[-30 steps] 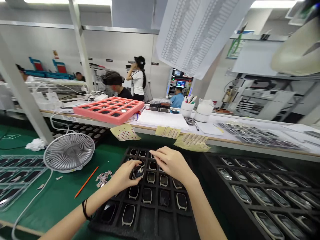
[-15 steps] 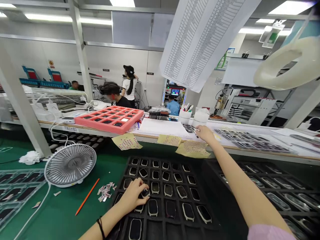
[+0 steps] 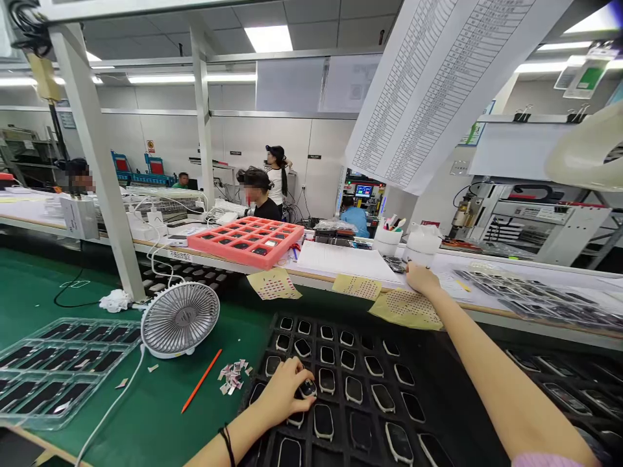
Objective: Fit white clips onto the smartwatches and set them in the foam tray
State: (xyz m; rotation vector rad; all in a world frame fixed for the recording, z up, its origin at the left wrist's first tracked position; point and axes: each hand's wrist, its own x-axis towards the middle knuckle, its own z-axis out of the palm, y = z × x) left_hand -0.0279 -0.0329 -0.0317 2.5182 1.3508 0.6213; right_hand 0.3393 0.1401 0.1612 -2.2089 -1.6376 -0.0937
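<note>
My left hand [image 3: 286, 394] rests over the black foam tray [image 3: 341, 449], its thumb and fingers closed around a smartwatch body [image 3: 307, 388] in one of the compartments. Fingers cover part of that watch. Several more watch bodies with dark screens and pale frames sit around it, such as one watch body [image 3: 354, 390] to the right. My right hand [image 3: 421, 279] is stretched out to the raised shelf, beside small dark parts [image 3: 395, 263] and in front of a white round container [image 3: 421, 243]. Its fingers are curled together, and whatever they may hold is hidden.
A grey fan [image 3: 181, 319], an orange stick [image 3: 201, 381] and a pile of small paper pieces [image 3: 233, 376] are on the green mat. Clear trays [image 3: 63, 370] lie at left. The shelf [image 3: 335, 285] bears a pink foam tray [image 3: 265, 259] and a pen cup [image 3: 387, 241]. Printed sheets [image 3: 438, 97] hang above.
The camera view has turned left, so the scene sits further right and slightly lower. My left hand stays on the same watch; my right hand remains at the shelf, its fingertips now less visible.
</note>
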